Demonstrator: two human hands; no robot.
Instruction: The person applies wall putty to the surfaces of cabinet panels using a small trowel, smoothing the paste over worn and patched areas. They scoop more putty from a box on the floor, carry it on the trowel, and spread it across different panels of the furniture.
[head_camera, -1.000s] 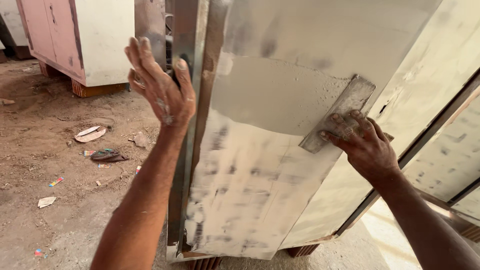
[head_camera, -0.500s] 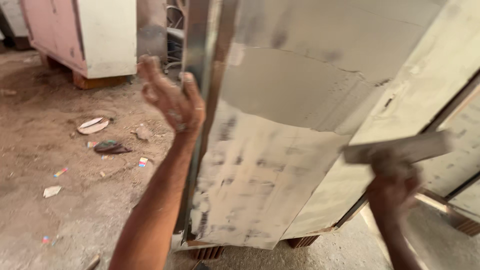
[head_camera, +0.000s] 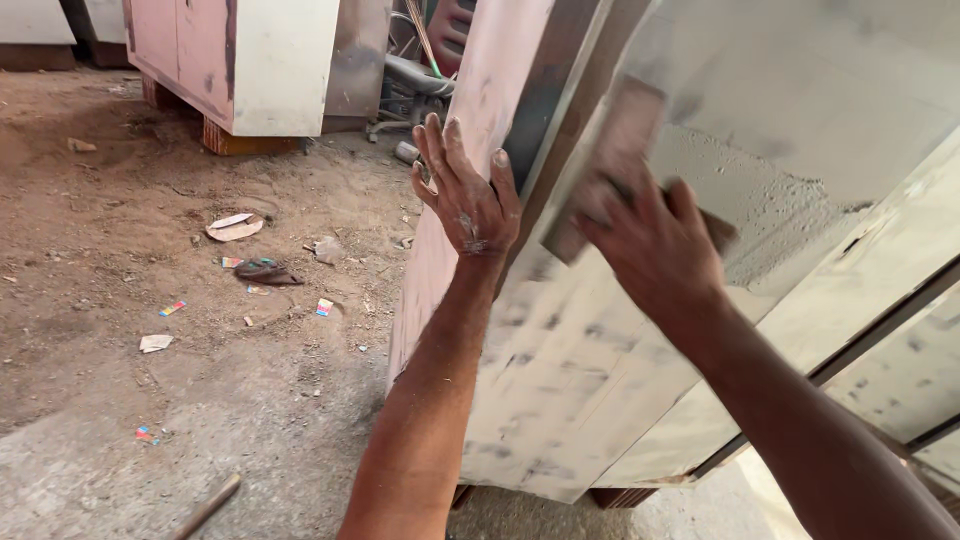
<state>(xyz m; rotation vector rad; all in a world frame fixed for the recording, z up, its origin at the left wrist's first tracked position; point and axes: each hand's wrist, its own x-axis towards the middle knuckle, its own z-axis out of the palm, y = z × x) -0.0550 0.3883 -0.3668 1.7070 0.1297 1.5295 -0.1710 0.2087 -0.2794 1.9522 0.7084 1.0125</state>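
The cabinet panel (head_camera: 600, 380), a tall pale sheet smeared with patches of grey filler, stands nearly upright and tilted a little, its long axis running from the ground up out of the top of the view, and it fills the right half of the scene directly ahead of both hands. Far left lies bare dirt ground (head_camera: 120, 300) strewn with paper scraps (head_camera: 234, 226) and small litter, with a pink and white cabinet (head_camera: 220, 60) standing on blocks behind it. Moving right, the left hand (head_camera: 468, 195) is spread with fingers extended and wrapped over the panel's left vertical edge, touching it and bracing it; it holds nothing else. Just beside it to the right, the right hand (head_camera: 650, 250) is closed around the handle of a flat putty blade (head_camera: 605, 165), blurred by motion, whose face lies against the panel at the lower left border of a fresh, rough patch of grey putty (head_camera: 780, 200). That wet patch lies up and to the right of the blade, so the right hand is the nearer one to it, while the left stays at the edge. Further panels (head_camera: 900, 380) lean at the far right.
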